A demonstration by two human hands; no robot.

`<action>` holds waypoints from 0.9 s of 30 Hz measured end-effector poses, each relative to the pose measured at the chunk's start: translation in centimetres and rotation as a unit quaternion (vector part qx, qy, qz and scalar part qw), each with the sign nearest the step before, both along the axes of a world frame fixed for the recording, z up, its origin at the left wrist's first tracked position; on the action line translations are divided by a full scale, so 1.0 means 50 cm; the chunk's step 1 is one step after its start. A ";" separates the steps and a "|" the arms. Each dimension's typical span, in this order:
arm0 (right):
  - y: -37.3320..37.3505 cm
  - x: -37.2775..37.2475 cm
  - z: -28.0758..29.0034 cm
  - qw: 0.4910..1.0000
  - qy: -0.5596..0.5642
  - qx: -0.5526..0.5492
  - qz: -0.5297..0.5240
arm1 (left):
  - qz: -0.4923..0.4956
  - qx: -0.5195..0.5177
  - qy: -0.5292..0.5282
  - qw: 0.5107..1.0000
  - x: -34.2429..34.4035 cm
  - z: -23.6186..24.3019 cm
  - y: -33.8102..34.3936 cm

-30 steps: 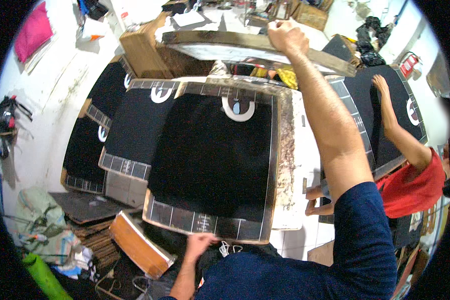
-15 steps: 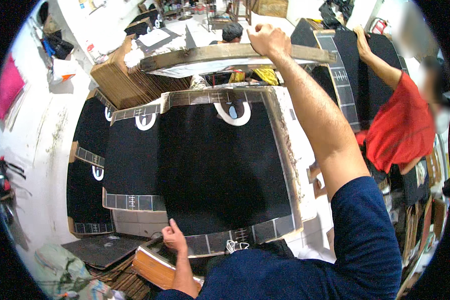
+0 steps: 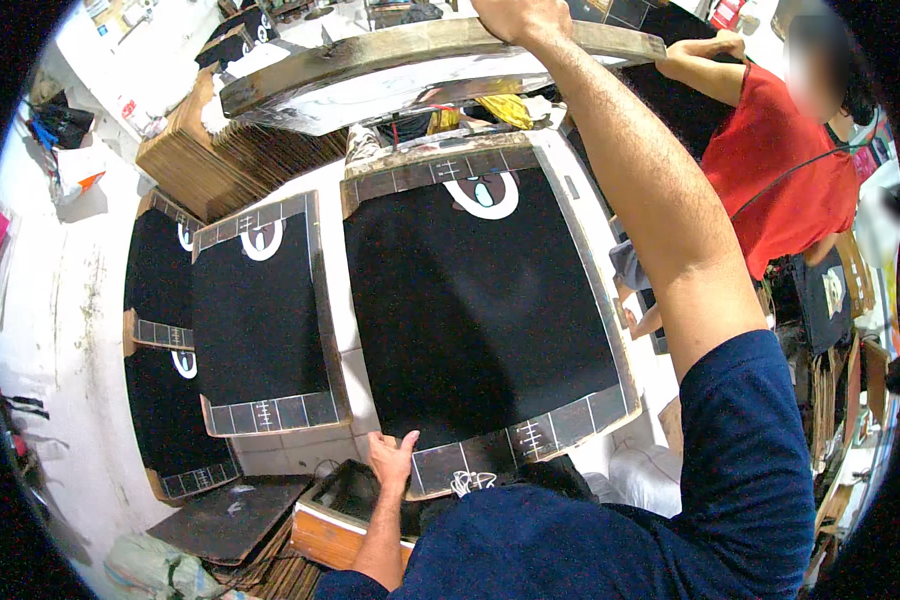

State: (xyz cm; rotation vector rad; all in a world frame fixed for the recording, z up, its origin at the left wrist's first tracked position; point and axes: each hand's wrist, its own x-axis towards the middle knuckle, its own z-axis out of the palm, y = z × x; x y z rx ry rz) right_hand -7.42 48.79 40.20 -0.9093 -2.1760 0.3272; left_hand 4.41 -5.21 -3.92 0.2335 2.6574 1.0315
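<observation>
A black shirt (image 3: 480, 300) with a white neck label lies stretched flat on a wooden printing board (image 3: 610, 330) right below me. My right hand (image 3: 520, 15) reaches up and grips the wooden frame of a raised printing screen (image 3: 410, 65) that hangs tilted over the far end of the board. My left hand (image 3: 392, 458) rests on the board's near-left corner, fingers on its taped edge by the shirt's hem.
More boards with black shirts (image 3: 255, 310) run along the table to the left. Stacked cardboard sheets (image 3: 220, 165) sit at the back left. A person in a red shirt (image 3: 785, 175) works at the right. A wooden box (image 3: 335, 520) stands below the table's edge.
The raised screen and my right hand have shifted up toward the frame's top as my view dropped closer to the board. My left hand moved from under the edge up onto the board's corner.
</observation>
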 end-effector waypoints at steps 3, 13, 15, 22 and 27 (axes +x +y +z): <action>0.001 -0.008 0.020 1.000 -0.009 -0.002 0.016 | 0.018 -0.035 -0.027 0.999 0.010 0.005 0.012; 0.026 -0.035 0.050 0.999 -0.046 0.007 -0.016 | 0.052 -0.087 -0.075 0.992 -0.049 0.006 0.054; 0.039 -0.045 0.053 0.999 -0.041 -0.012 0.000 | 0.070 -0.120 -0.099 0.985 -0.055 -0.007 0.057; 0.028 -0.028 0.008 0.998 -0.060 0.015 -0.026 | 0.070 -0.092 -0.074 0.991 -0.088 0.008 0.096; -0.037 0.081 -0.137 0.998 -0.049 0.034 0.028 | 0.037 0.210 0.035 0.976 -0.190 0.241 0.290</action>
